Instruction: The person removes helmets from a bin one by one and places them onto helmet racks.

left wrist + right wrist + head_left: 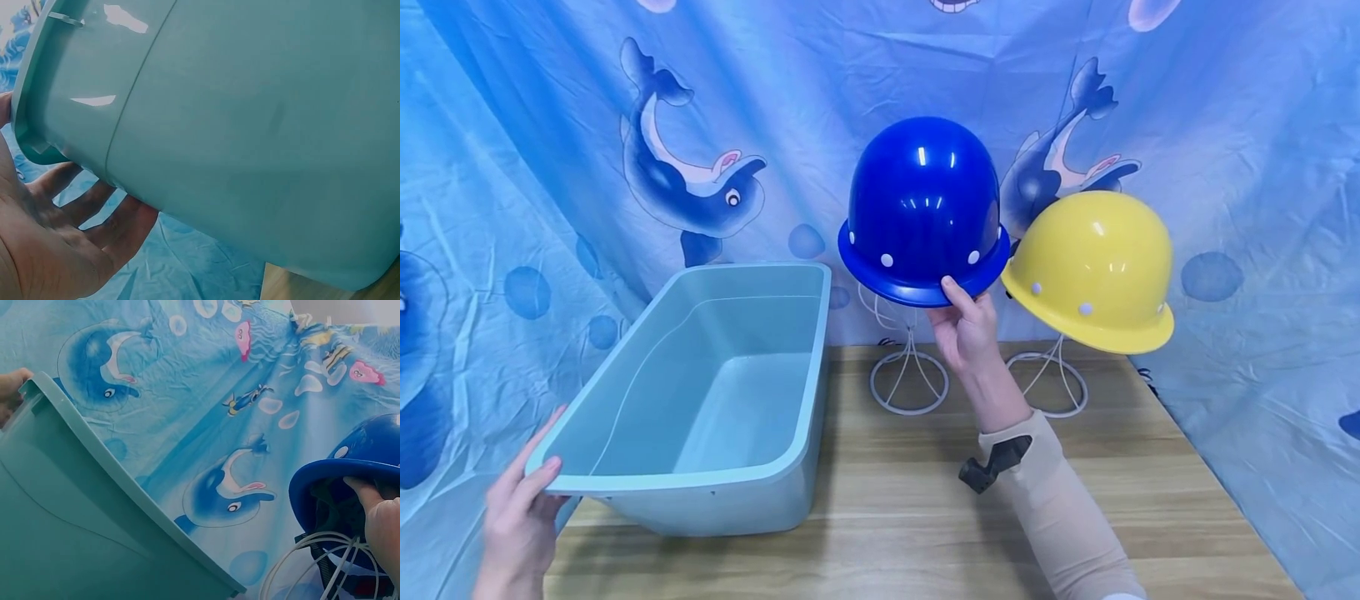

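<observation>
My right hand (967, 333) pinches the front brim of a blue hard hat (925, 200), thumb on top and fingers underneath. Below the hat stands a white wire stand (910, 412); its curved top shows close under the hat's inside in the right wrist view, near a dark strap (326, 565). My left hand (520, 521) grips the near left corner of a light blue-green plastic tub (685, 482), with the thumb over the rim. From the left wrist view, the fingers (134, 228) reach under the corner along the tub's outer wall.
A yellow hard hat (1097, 267) sits tilted on a second wire stand (1060, 414) at the right. The wooden table (895, 508) carries the tub and both stands. A blue curtain (805, 92) with dolphins hangs behind and at both sides.
</observation>
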Motion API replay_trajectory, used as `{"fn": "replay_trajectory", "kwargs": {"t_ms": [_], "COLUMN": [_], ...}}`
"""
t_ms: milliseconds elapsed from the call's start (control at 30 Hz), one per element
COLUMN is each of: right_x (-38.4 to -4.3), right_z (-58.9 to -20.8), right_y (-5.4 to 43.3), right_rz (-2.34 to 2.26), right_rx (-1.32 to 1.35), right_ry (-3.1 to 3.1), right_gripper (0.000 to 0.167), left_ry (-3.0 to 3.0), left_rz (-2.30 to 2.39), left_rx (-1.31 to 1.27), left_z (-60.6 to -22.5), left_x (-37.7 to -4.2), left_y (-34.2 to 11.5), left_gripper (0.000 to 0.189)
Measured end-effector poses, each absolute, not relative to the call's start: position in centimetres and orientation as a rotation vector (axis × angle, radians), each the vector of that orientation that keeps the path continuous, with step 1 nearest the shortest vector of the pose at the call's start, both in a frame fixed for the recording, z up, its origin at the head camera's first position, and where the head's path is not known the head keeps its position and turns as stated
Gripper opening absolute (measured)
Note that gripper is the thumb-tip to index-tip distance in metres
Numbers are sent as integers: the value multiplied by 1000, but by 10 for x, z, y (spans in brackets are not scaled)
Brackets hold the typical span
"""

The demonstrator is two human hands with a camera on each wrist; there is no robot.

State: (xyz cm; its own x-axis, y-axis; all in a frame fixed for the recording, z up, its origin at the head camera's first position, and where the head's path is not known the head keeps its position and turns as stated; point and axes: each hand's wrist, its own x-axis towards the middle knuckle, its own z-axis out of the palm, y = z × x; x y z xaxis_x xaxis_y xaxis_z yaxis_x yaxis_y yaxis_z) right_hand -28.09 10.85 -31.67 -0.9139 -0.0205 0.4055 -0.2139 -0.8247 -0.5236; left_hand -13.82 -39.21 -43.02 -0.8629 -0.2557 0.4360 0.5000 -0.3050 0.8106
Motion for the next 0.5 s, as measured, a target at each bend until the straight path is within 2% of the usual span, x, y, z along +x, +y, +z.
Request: {"fn": "replay_trajectory", "kwargs": {"t_ms": [500], "right_x": [-281], "right_z": [-328], "right_y": [99], "right_rz": [2852], "right_rx": [516], "right_ry": [-898], "right_gripper": [50], "left_ry": [-1482], "left_rz": [-2153], "left_rx": [-167], "left_z": [-430], "left_x": [-138], "left_y": [-385], "left_gripper": [57]}}
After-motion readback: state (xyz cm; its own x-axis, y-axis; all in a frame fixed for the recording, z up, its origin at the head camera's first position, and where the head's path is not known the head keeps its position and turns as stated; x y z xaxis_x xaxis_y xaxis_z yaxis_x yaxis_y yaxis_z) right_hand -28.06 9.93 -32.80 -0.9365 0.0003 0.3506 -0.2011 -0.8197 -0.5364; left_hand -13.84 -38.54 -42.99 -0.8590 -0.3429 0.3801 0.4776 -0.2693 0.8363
